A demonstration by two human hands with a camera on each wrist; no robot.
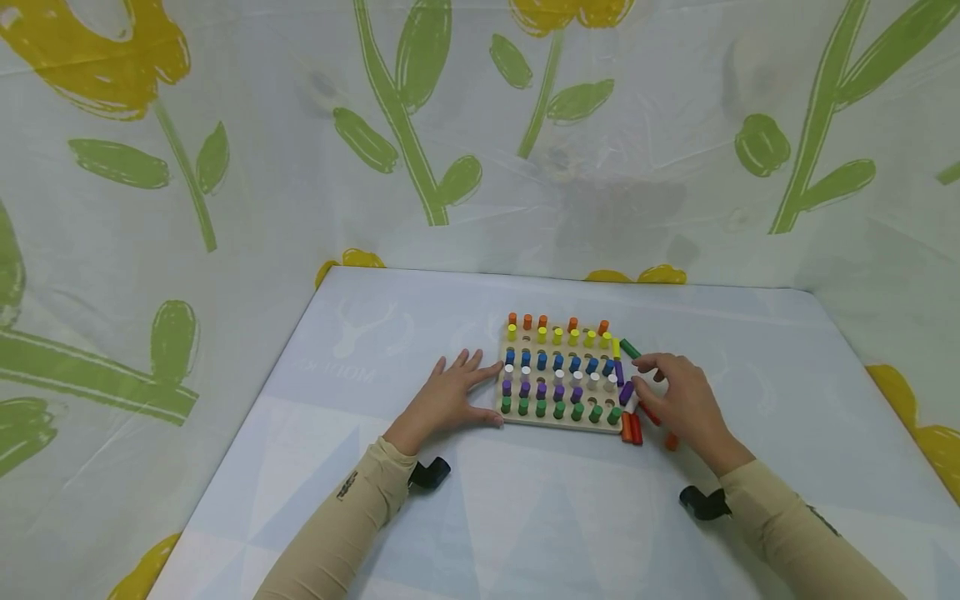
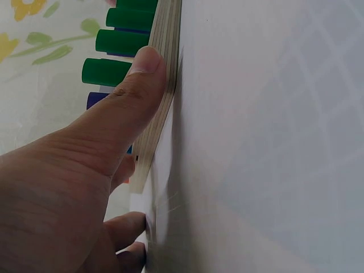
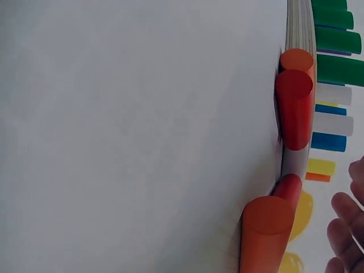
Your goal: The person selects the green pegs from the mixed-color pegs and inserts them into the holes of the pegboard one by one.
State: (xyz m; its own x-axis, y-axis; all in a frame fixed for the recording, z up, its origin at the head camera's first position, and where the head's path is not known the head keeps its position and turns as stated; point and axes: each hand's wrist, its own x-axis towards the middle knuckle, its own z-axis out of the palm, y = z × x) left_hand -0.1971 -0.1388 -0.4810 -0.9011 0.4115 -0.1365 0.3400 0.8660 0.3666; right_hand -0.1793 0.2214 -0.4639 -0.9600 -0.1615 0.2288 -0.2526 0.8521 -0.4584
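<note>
A wooden pegboard (image 1: 562, 426) holds upright rows of orange, yellow, blue, white, purple and green pegs. My left hand (image 1: 447, 397) is at its left side, fingers spread. In the left wrist view, the thumb (image 2: 145, 65) presses against the board's edge beside the green pegs (image 2: 105, 72). Loose pegs lie along the right side, among them a green peg (image 1: 629, 348), a purple peg (image 1: 627, 392) and a red peg (image 3: 294, 108). Over these hovers my right hand (image 1: 686, 408), thumb and index finger apart, with no peg visible between them.
An orange peg (image 1: 671, 442) lies below the right hand, apart from the board. Dark wrist cameras (image 1: 430, 473) sit under both sleeves. Behind the pale patterned table (image 1: 360, 517) hangs a flower-printed curtain (image 1: 285, 167).
</note>
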